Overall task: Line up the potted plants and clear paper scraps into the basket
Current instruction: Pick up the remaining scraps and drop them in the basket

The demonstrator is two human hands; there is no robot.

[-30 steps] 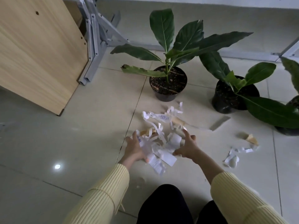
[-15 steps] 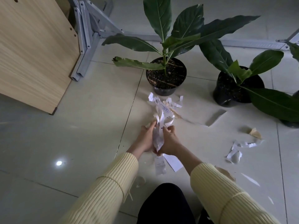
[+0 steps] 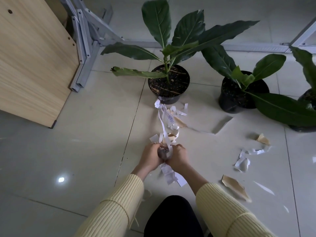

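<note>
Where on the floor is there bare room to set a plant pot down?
Bare tile lies left of the hands, between the wooden panel and the black nearest pot. It is crowded ahead of the hands and to their right with white and brown paper scraps.

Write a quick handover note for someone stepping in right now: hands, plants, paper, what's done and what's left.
Left hand and right hand: pressed together, clutching a paper bundle; one long strip trails toward the nearest pot.
Second pot stands to its right; a third is cut off at the frame edge.
Left: loose scraps and a brown piece on the right. Basket not in view.
</note>
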